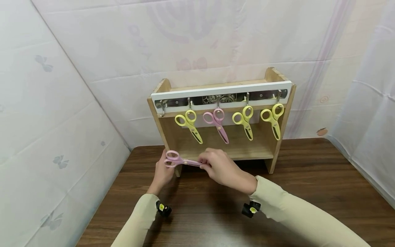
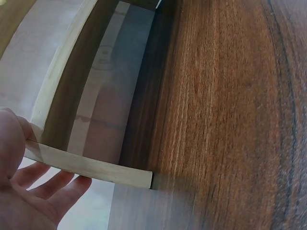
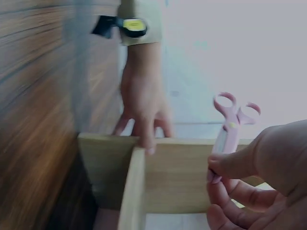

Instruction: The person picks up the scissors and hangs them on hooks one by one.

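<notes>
My right hand [image 1: 223, 169] pinches a pair of pink scissors [image 1: 185, 162] by the blade end between thumb and fingers. The scissors lie sideways in the air in front of the shelf, finger loops pointing left. In the right wrist view, the loops of these scissors [image 3: 231, 125] stick up beyond the thumb. My left hand [image 1: 163, 173] grips the left side panel of a small wooden shelf [image 1: 157, 127], low down. The left wrist view shows fingers [image 2: 72, 191] on the outer face of that panel [image 2: 96, 167].
A white rail [image 1: 222, 90] with several metal hooks spans the shelf's upper front. Yellow scissors [image 1: 192, 129], pink scissors [image 1: 219, 127] and two more yellow pairs hang there, blades down. The leftmost hook [image 1: 162, 109] is bare. Beneath stands a dark wooden table [image 1: 197, 212]; pale cloth walls enclose it.
</notes>
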{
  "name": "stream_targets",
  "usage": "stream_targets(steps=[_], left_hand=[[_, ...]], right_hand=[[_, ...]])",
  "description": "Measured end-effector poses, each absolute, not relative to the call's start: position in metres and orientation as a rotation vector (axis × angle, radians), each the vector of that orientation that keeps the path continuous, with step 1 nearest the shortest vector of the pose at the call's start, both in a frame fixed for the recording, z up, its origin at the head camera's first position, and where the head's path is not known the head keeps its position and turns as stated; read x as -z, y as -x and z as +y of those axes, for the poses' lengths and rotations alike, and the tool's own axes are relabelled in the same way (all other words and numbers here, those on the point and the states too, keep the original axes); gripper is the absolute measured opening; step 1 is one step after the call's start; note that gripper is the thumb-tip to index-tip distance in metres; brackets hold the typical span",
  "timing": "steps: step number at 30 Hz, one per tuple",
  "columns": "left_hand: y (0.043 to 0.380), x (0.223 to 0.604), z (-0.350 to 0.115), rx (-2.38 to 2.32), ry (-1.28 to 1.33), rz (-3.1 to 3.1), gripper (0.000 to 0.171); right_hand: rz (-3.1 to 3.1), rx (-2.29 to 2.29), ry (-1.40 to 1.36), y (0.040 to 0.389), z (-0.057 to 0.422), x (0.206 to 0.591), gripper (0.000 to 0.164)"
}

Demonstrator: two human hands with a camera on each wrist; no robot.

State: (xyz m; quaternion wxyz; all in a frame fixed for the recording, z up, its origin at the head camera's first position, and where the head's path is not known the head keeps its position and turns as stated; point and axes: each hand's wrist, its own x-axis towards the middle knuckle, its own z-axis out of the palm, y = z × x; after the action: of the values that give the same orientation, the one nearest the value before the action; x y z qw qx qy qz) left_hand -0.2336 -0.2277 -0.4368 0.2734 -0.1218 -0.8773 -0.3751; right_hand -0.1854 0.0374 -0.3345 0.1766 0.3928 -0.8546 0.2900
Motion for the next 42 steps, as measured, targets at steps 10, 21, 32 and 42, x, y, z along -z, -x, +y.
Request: stream_targets(steps=[10, 21, 32, 42], left_hand=[[0.234, 0.434, -0.224, 1.276, 0.302, -2.367, 0.04], [0.233, 0.432, -0.225, 1.284, 0.316, -2.382, 0.046], [0.233, 0.432, -0.225, 1.297, 0.292, -2.388, 0.05], [0.232, 0.431, -0.225, 1.279, 0.304, -2.373, 0.047]], right_hand=[[-2.219, -1.19, -0.983, 0.193, 0.012, 0.313, 0.009], [-2.111, -1.327, -0.898, 0.195, -0.007, 0.297, 0.008], [-2.17, -1.337, -0.863, 0.197, -0.02, 0.297, 0.005], [-2.194, -1.32, -0.815, 0.202, -0.025, 0.309, 0.004]])
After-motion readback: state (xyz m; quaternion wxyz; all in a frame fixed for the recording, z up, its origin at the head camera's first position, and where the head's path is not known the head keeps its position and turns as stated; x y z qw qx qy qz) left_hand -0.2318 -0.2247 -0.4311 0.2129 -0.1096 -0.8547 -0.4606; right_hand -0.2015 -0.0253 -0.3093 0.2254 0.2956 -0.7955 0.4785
